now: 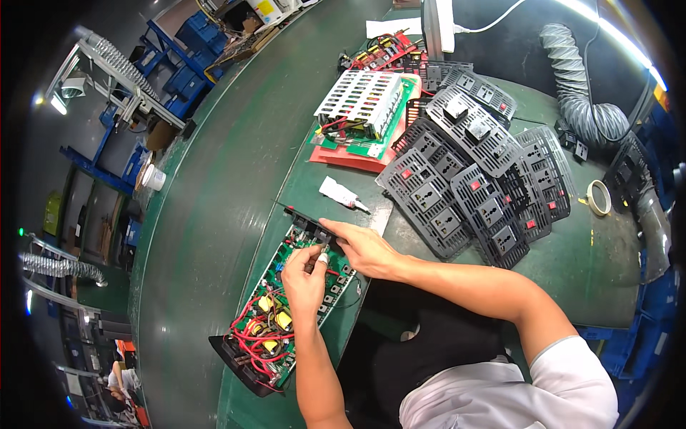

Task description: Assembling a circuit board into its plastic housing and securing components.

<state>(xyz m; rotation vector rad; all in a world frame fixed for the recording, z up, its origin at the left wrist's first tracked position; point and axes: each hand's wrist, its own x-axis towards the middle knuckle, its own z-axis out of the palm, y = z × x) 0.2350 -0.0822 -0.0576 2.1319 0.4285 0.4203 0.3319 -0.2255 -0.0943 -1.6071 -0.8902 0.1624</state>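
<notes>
A green circuit board [275, 325] with red wires and yellow coils lies in a black chassis on the green bench, right in front of me. My left hand [304, 275] hovers over the board's upper half, fingers pinched on a small part or wire near a taped fingertip. My right hand [361, 247] reaches in from the right, its fingers resting on the black end panel [304, 218] at the board's top edge.
A white glue tube [341, 193] lies just above the board. Several black vented socket panels [464, 179] are stacked to the right. Another board with a white metal cage [364, 100] sits farther back. A tape roll [599, 196] and a grey hose [575, 86] are at right.
</notes>
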